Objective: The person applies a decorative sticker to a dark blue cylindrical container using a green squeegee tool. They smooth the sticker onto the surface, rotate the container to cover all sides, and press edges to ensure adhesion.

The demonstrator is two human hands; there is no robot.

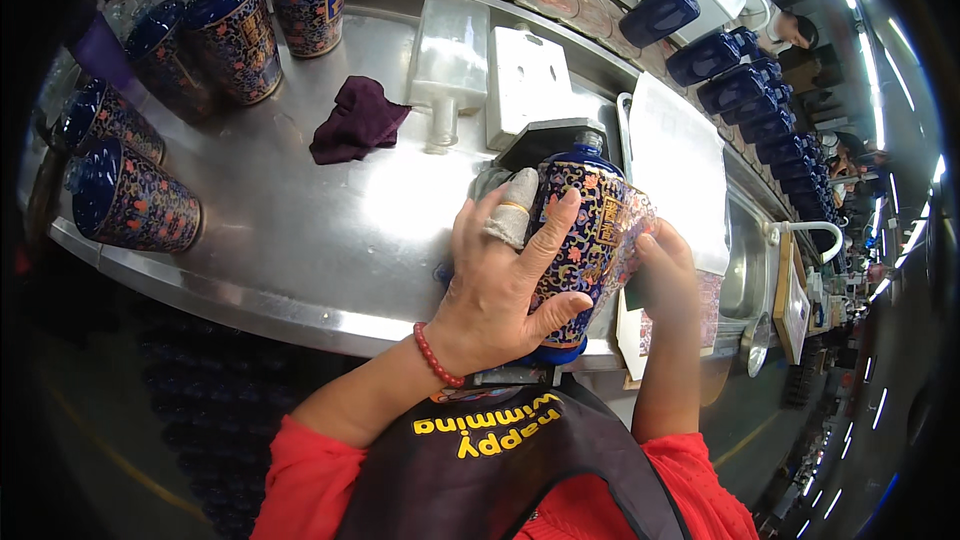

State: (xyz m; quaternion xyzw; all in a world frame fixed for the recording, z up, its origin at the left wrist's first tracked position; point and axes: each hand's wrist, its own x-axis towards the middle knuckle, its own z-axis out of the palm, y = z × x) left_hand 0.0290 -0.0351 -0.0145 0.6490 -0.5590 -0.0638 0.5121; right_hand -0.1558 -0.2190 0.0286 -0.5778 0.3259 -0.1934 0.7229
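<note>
A dark blue bottle [578, 245] with a flowered pattern and gold characters stands tilted in front of me, its neck pointing away. My left hand [488, 285] grips it from the left, thumb and one finger lying across its front. A grey cloth cover [513, 210] with a band wraps one finger of that hand. At the bottle's right side, my right hand [665, 265], slightly blurred, pinches the edge of a thin patterned decal film [636, 220]. That film stands partly off the glass. The bottle's back is hidden.
Several patterned blue bottles [135, 202] stand on the left of the steel table [300, 190]. A purple cloth [360, 120], a clear upturned bottle [448, 50] and a white container [528, 80] are beyond my hands. Plain blue bottles [745, 85] line the right. A sink [740, 270] is there too.
</note>
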